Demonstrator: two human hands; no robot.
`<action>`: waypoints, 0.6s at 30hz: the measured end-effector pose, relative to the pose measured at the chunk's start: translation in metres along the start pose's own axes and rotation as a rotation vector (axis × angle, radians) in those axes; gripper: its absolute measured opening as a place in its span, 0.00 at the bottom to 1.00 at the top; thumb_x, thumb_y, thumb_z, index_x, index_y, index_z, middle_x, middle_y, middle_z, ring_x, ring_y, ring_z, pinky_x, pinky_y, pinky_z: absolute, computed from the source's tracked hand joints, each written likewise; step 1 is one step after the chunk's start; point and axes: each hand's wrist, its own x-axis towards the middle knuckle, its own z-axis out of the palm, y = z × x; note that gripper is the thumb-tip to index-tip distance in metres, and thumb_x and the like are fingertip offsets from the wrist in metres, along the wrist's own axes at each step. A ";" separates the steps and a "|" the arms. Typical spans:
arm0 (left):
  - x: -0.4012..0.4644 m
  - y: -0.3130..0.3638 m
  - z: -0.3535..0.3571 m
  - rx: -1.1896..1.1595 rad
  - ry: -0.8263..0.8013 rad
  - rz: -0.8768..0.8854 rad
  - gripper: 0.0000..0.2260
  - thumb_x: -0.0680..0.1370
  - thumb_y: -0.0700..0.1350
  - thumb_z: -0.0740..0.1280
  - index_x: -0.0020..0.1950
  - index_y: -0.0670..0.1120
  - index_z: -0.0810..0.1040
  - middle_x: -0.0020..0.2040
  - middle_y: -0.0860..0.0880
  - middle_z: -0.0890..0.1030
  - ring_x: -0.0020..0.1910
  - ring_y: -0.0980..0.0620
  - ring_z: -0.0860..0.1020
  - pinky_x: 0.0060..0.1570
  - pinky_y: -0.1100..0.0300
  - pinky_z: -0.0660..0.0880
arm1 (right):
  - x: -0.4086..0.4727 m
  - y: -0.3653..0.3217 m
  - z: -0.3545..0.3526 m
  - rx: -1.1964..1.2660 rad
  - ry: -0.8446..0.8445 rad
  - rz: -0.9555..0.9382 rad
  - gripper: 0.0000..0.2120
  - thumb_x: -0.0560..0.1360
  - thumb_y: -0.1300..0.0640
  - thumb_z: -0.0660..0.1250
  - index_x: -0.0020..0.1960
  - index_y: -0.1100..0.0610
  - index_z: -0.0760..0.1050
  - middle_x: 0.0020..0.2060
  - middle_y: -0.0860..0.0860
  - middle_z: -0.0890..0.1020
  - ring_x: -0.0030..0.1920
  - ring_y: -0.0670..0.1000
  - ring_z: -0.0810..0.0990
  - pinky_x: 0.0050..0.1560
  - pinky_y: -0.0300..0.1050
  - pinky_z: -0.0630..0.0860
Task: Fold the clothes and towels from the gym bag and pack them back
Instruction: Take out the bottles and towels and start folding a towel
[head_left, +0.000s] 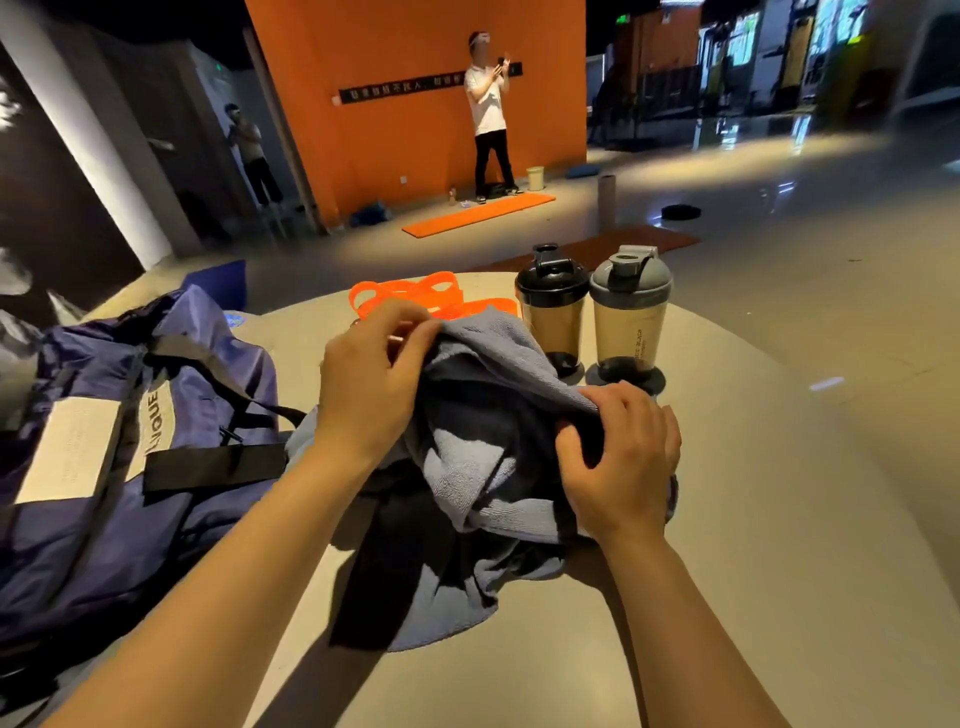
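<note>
Your left hand (371, 384) pinches the upper edge of the blue towel (483, 467), fingers curled tight on the cloth at about 11 o'clock of the heap. Your right hand (621, 457) grips the same towel at 3 o'clock, fingers bent into the folds. A dark garment (395, 561) lies tangled under the towel on the round table (753, 519). The navy gym bag (119, 447) sits at 9 o'clock, touching the heap. Two shaker bottles (628, 317) stand at 1 o'clock, orange bands (415, 296) at 12
</note>
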 end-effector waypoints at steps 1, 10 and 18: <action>0.013 0.003 -0.004 -0.011 0.021 0.007 0.02 0.79 0.46 0.66 0.47 0.52 0.77 0.41 0.58 0.79 0.39 0.60 0.77 0.43 0.65 0.72 | 0.000 -0.001 0.000 -0.011 0.004 -0.024 0.20 0.70 0.48 0.59 0.57 0.55 0.76 0.55 0.52 0.78 0.58 0.53 0.73 0.67 0.63 0.64; 0.060 0.018 -0.026 0.207 -0.069 0.395 0.07 0.79 0.43 0.65 0.50 0.40 0.80 0.45 0.51 0.78 0.44 0.54 0.75 0.45 0.64 0.69 | 0.010 0.013 0.000 0.095 0.210 0.226 0.11 0.75 0.58 0.61 0.53 0.57 0.78 0.48 0.55 0.81 0.49 0.58 0.77 0.52 0.55 0.71; 0.041 0.005 -0.041 0.229 -0.436 0.352 0.25 0.66 0.58 0.75 0.56 0.46 0.78 0.50 0.54 0.77 0.49 0.58 0.74 0.51 0.65 0.71 | 0.012 0.012 -0.003 0.179 0.233 0.358 0.08 0.79 0.60 0.63 0.55 0.57 0.78 0.49 0.56 0.82 0.49 0.58 0.78 0.55 0.61 0.74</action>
